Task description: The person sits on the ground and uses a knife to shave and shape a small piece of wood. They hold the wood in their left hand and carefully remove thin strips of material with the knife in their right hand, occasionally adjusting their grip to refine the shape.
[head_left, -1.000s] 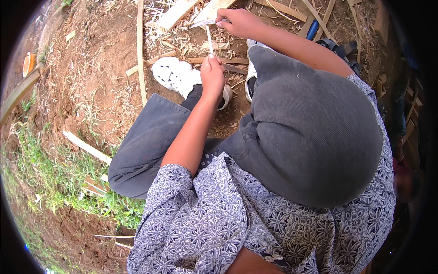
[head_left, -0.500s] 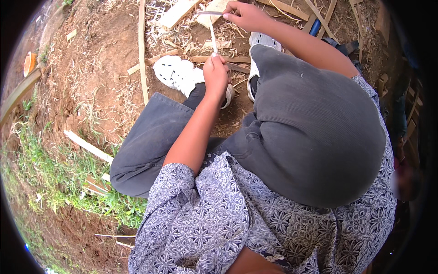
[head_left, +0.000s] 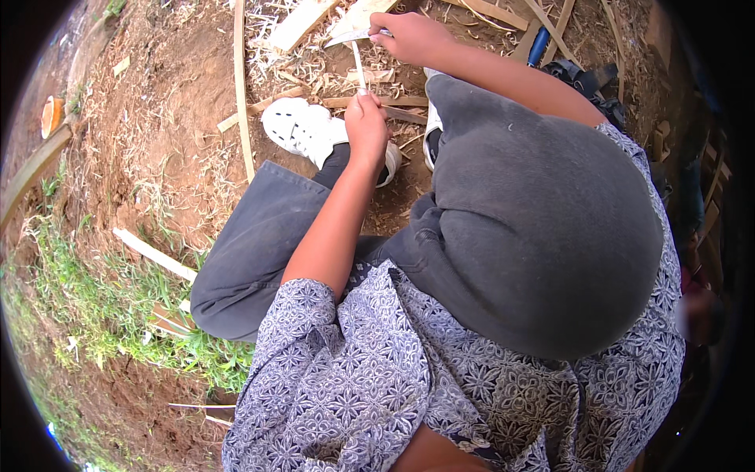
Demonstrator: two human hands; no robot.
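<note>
My left hand (head_left: 367, 130) is closed round a thin pale wooden stick (head_left: 359, 64), which points away from me. Beyond it, my right hand (head_left: 410, 38) grips a knife (head_left: 348, 37) by its handle. The blade lies crosswise at the far end of the stick, its tip to the left; whether it touches the wood I cannot tell. A pale wood block (head_left: 367, 13) lies on the ground just behind the blade, with curled wood shavings (head_left: 271, 51) scattered round it.
My white clogs (head_left: 299, 126) rest on brown soil among wood strips. A long strip (head_left: 241, 94) lies left of them, a flat board (head_left: 305, 22) beyond. At the right are a blue cylindrical object (head_left: 539, 47) and dark straps (head_left: 586, 79). Grass (head_left: 118, 291) grows at the left.
My right hand has moved slightly left and nearer with the knife, and the blade's flat side shows more. My left hand, holding the stick, has barely shifted.
</note>
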